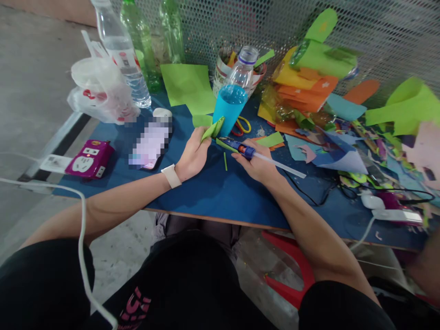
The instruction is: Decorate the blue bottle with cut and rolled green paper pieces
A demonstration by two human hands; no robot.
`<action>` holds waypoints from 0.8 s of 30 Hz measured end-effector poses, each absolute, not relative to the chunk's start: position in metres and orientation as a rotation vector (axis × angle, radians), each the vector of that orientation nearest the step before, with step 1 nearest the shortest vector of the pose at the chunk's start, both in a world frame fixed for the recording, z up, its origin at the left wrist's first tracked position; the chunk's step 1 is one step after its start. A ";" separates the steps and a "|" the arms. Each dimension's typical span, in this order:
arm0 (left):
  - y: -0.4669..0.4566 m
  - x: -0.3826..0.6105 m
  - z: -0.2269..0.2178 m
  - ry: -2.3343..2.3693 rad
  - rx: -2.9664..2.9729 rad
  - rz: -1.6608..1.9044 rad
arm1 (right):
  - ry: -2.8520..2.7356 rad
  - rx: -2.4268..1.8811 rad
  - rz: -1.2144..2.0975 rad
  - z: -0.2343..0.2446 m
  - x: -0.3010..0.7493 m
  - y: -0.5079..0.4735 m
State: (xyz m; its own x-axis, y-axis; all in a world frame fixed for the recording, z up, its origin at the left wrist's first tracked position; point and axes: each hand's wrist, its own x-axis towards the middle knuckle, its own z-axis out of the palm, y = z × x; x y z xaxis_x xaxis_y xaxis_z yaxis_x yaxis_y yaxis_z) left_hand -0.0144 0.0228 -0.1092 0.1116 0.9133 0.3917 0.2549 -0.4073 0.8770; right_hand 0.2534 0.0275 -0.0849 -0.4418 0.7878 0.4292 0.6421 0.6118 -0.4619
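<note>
In my left hand (193, 155) a folded piece of green paper (213, 129) is pinched between thumb and fingers. My right hand (259, 164) grips a blue glue gun (244, 149), and a long clear glue stick (280, 166) juts out of its back end. The gun's nozzle points left, close to the green paper; whether they touch I cannot tell. Just behind both hands stands a plastic bottle wrapped in blue paper (229, 107), tilted in view. Scissors (243, 126) with red and yellow handles lie partly hidden behind it. A thin green strip (226, 161) rests on the table between my hands.
Left on the blue table (220, 197) are a phone (151, 143), a purple power socket (90, 159), a bagged cup (99, 91) and a water bottle (124, 59). Paper scraps (330, 146) and a black cord (319, 201) spread right. Behind rises a perforated metal panel (213, 23).
</note>
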 end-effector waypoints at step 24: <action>0.025 -0.014 -0.115 1.238 1.873 1.321 | -2.217 -1.120 0.233 -0.086 0.252 0.024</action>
